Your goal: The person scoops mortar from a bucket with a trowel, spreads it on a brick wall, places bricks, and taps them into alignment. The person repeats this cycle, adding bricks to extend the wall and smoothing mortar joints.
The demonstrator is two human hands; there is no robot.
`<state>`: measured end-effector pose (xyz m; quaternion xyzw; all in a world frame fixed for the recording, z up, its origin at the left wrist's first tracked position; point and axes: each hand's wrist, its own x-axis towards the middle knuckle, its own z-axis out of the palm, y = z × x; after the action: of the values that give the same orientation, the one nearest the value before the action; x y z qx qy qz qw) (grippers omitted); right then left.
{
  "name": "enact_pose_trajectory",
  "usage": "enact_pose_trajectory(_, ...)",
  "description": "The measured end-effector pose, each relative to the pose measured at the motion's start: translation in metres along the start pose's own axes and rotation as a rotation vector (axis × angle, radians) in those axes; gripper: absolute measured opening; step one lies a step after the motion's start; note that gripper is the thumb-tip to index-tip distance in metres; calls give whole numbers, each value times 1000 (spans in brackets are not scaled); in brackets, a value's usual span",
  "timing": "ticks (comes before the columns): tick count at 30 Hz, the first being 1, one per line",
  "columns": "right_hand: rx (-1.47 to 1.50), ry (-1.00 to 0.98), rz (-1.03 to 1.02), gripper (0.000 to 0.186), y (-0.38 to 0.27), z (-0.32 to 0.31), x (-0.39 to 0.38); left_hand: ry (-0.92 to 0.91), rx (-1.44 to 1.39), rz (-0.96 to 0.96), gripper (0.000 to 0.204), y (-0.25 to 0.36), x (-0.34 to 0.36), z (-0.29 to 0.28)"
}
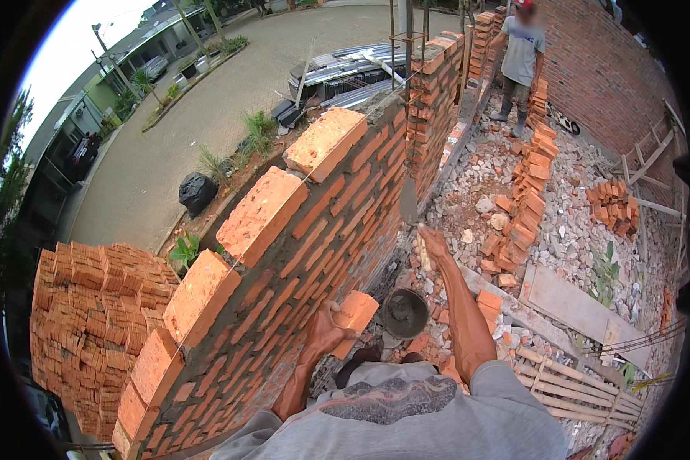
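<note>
My left hand (326,330) is closed around an orange brick (356,310), held beside the face of a brick wall (314,238) with grey mortar joints. In my right hand (435,245) is a trowel (409,202), its pointed grey blade raised away from me near the wall. A row of bricks lies along the wall's top, among them a large brick (262,213) at the middle. A thin string runs along these bricks. Below and between my hands sits a dark round bucket (405,313); its contents are hard to make out.
Beyond the wall on the left stands a big brick stack (100,330), with a black bag (198,193) farther off. Rubble (468,199) covers the ground on the right, crossed by a long brick row (525,211). A co-worker (520,57) stands at the far end. Boards (583,314) and bamboo poles (579,391) lie nearer.
</note>
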<state>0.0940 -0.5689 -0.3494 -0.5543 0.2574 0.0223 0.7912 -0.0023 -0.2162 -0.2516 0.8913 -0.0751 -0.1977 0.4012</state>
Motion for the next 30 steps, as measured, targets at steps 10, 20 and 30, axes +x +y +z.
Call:
enact_pose_trajectory(10,-367,842,184,33,304,-249,-224,437,-50,825,71,270,107,-122)
enact_pose_trajectory(20,-188,1015,389,31,382,-209,-375,536,305,510,34,359,302,-155)
enact_pose_trajectory(30,-82,1098,481,28,396,-180,-404,372,402,370,36,342,336,-129)
